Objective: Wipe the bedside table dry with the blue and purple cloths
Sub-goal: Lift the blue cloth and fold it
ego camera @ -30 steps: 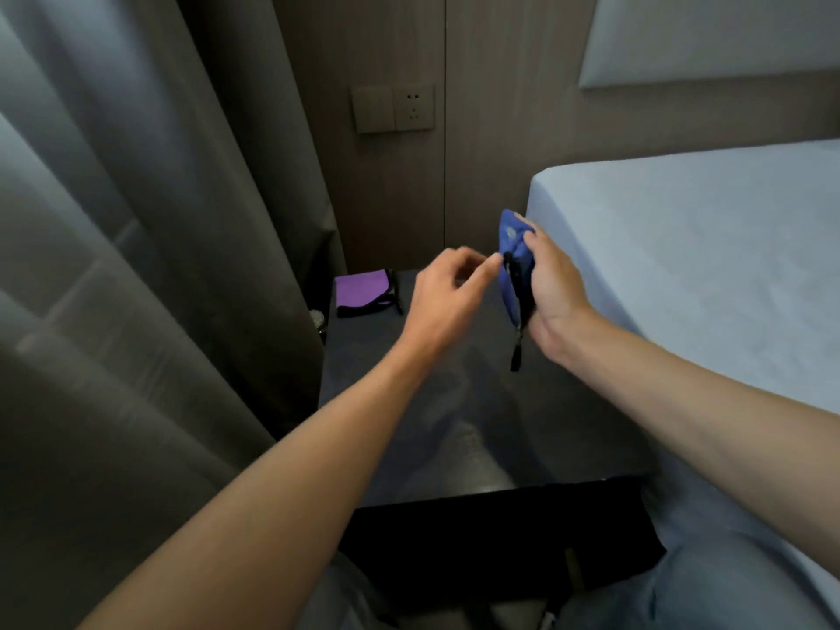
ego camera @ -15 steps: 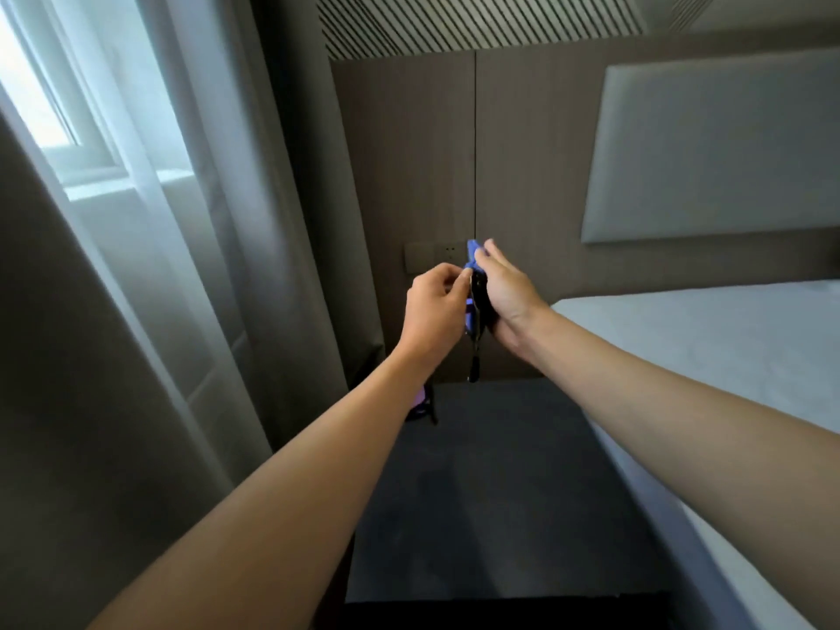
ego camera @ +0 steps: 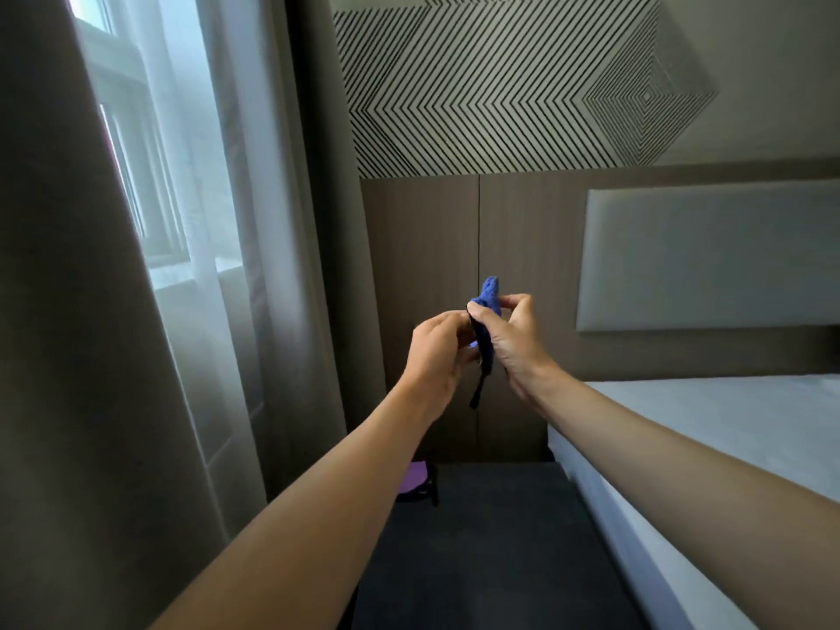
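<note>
Blue cloth pinched by left hand and right hand above table

We have one head-worn view, facing forward at the headboard wall from close by. The bedside table lies low in frame, seemingly just below us.

Bare left forearm, bare right forearm, narrow wrists, bare left grip, bare right grip
</note>
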